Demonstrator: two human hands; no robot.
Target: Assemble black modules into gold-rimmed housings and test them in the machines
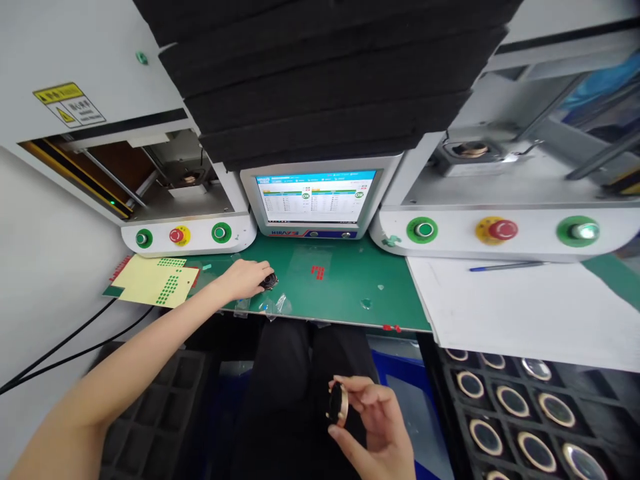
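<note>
Right tray: many gold-rimmed discs fill its pockets, so most of the batch looks left to you.
Left tray: the pockets in view are bare.
Monitor: two green OK marks.
Left hand: your fingers close on a small dark part lying on the green mat.
Right hand: you pinch one disc on edge over your lap.

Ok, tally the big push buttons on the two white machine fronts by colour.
green buttons: 4
red buttons: 2
Total: 6
</note>
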